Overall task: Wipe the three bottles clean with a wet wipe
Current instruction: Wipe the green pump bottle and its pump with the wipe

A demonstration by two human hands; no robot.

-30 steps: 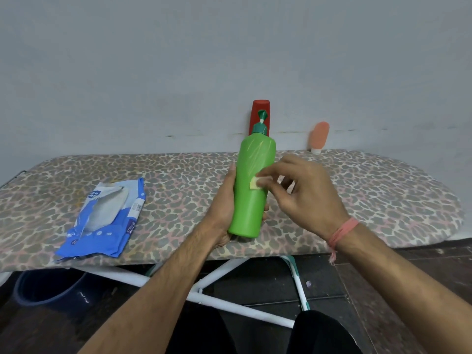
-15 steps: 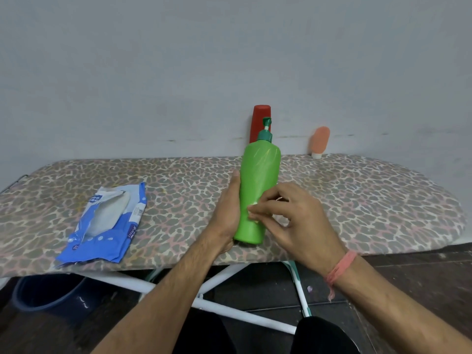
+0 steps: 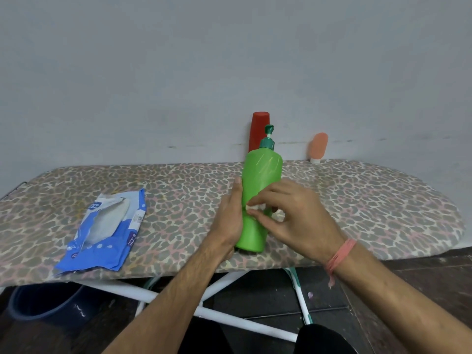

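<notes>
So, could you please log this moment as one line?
left hand holds green pump bottle | right hand wiping it with wet wipe

I saw a plain pale grey wall (image 3: 153,72) behind a leopard-print ironing board (image 3: 383,200) on white metal legs (image 3: 245,320), over dark floor tiles (image 3: 421,272); a dark blue bucket (image 3: 40,302) sat beneath.

**Leopard-print ironing board and its load**

The ironing board (image 3: 357,200) carried a blue wet-wipe packet (image 3: 107,231) at its left, a green pump bottle (image 3: 258,180) upright at its near edge, and a red bottle (image 3: 258,129) and peach tube (image 3: 318,146) by the wall.
</notes>
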